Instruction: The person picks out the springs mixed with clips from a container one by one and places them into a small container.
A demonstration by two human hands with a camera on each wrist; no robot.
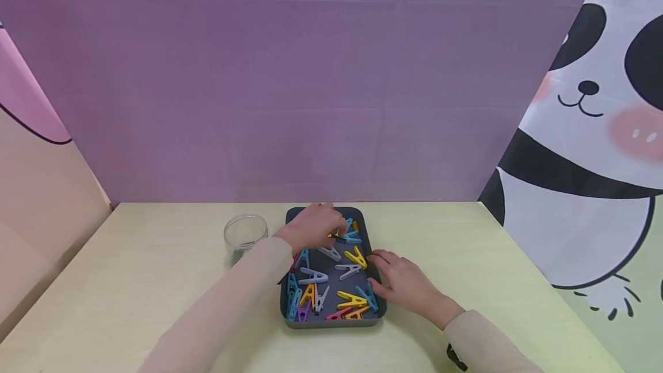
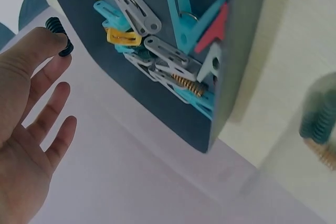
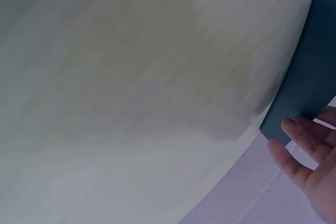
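Note:
My left hand (image 1: 316, 227) is over the far end of a dark grey tray (image 1: 331, 323). Between its thumb and index finger it pinches a dark coil spring (image 2: 60, 36), while the other fingers extend loosely. In the tray lie several plastic clothespins (image 1: 313, 276) in blue, yellow, grey, orange, purple and red. A gold-coloured spring (image 2: 190, 85) shows among the clothespins at one end. My right hand (image 1: 409, 286) rests at the tray's right side. In the right wrist view its fingers (image 3: 310, 142) touch the tray's outer wall (image 3: 302, 85).
Left of the tray stands a clear round jar (image 1: 246, 216) with dark and gold-coloured springs (image 2: 320, 119) in it. The pale wooden table (image 1: 155, 281) ends at a purple backdrop (image 1: 311, 102). A panda-printed sheet (image 1: 575, 235) hangs on the right.

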